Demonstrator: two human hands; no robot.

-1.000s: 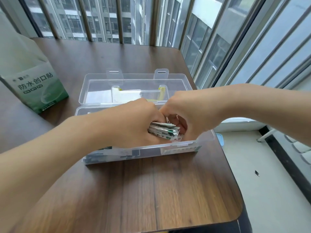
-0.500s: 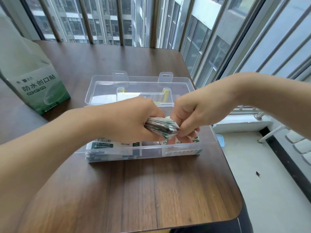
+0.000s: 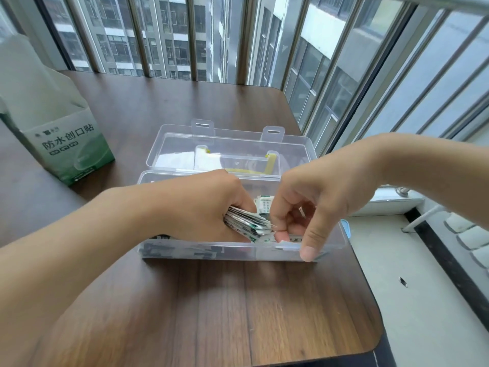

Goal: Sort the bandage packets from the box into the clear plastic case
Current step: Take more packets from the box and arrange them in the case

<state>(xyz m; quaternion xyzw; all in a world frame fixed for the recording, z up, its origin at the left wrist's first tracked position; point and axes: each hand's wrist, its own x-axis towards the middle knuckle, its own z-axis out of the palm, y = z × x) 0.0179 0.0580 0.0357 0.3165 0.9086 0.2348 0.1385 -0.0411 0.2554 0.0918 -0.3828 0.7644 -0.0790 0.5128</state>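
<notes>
The wooden table (image 3: pixel 211 300) fills most of the view, its far edge and right edge running close along a barred window (image 3: pixel 264 49). Off its right edge lies a pale floor (image 3: pixel 423 300).

At the table's far left corner stands the box (image 3: pixel 68 144), green and white with printed characters, its top flaps open and upright.

The clear case (image 3: pixel 333 242) sits near the middle of the table, toward the right edge, its long side facing the person. Its lid (image 3: pixel 232 144) is swung open toward the far edge and lies back, with two latch tabs at its far rim and a clear handle with yellow ends showing through it. Flat packets lie along the bottom of the case at its left end, seen blurred through the near wall.

The left hand (image 3: pixel 201 207) reaches into the case from the left, fingers curled round a thick stack of packets (image 3: pixel 248 223), gripping it with the stack's edges fanned toward the right. The right hand (image 3: pixel 317 205) comes in from the right, over the case's right half, with its fingers bent. Its thumb and fingertips pinch one packet (image 3: pixel 263 207) at the free end of the stack, standing upright just beside the others. One finger points down in front of the case's near wall.
</notes>
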